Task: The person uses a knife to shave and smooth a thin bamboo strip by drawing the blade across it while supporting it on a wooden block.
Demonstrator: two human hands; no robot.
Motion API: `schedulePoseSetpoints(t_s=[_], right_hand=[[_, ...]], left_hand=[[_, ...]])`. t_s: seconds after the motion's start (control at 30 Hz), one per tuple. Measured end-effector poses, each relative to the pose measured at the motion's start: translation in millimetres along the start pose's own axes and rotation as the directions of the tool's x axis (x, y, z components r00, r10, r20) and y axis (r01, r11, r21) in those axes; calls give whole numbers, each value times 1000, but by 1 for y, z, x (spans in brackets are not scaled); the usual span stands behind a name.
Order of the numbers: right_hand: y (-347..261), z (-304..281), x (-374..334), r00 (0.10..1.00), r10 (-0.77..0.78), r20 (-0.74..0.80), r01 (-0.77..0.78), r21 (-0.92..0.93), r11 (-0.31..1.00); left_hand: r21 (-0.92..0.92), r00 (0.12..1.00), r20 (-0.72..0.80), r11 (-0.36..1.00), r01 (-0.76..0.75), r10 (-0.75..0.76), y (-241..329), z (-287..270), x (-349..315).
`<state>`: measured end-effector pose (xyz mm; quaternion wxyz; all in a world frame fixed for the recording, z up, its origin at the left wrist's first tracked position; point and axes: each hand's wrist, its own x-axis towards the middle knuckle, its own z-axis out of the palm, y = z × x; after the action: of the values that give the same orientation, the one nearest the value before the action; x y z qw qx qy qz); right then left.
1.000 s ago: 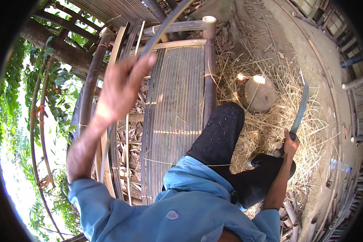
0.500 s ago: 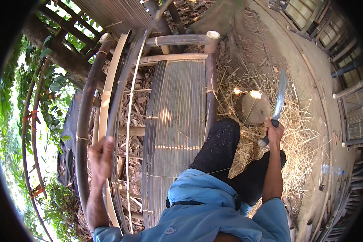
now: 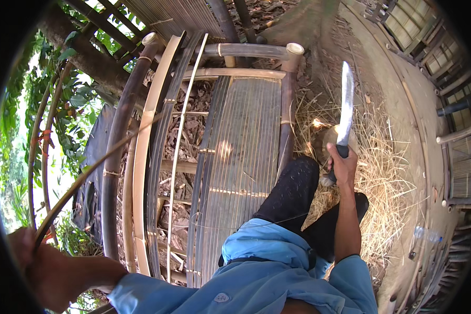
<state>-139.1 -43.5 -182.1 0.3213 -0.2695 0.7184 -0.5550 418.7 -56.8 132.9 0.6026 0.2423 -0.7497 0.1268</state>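
Note:
My right hand (image 3: pixel 343 166) is wrapped round the black handle of a machete (image 3: pixel 346 104), over the straw to the right of the bench. Its long curved blade points up and away from me, crossing in front of a round chopping block (image 3: pixel 331 137). At the lower left rim, my left hand (image 3: pixel 44 264) is closed on a long thin bamboo strip (image 3: pixel 99 161). The strip slants up to the right, across the bamboo rail. Part of the left hand is cut off by the picture's dark rim.
A bamboo bench (image 3: pixel 240 146) with narrow slats stands before me. Along its left lie a pale split-bamboo length (image 3: pixel 144 152) and a thin pale strip (image 3: pixel 179 141). Loose straw (image 3: pixel 382 172) covers the ground at right, near a clear plastic bottle (image 3: pixel 428 234).
My left hand has swung left and down from beside the bench, and a bamboo strip now shows in it. The machete has shifted left, its blade now standing over the chopping block.

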Motion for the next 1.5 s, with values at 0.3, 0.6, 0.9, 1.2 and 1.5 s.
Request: schedulePoseSetpoints(t_s=[0.3, 0.6, 0.9, 1.2, 1.5], right_hand=[[4, 39, -12, 988, 42, 147, -34, -57, 998], [22, 25, -31, 993, 82, 89, -75, -77, 994], [32, -15, -42, 984, 172, -38, -173, -24, 985], [70, -69, -44, 950, 308, -54, -303, 82, 950], [113, -92, -53, 906, 358, -227, -351, 72, 934]], left_hand=[[-219, 263, -291, 332, 917, -920, 0, 165, -227], [295, 119, 289, 206, 933, -950, 28, 190, -343], [427, 421, 641, 754, 499, -641, -13, 233, -380], [492, 167, 716, 660, 568, -677, 51, 230, -430], [468, 336, 463, 548, 693, -820, 19, 161, -421]])
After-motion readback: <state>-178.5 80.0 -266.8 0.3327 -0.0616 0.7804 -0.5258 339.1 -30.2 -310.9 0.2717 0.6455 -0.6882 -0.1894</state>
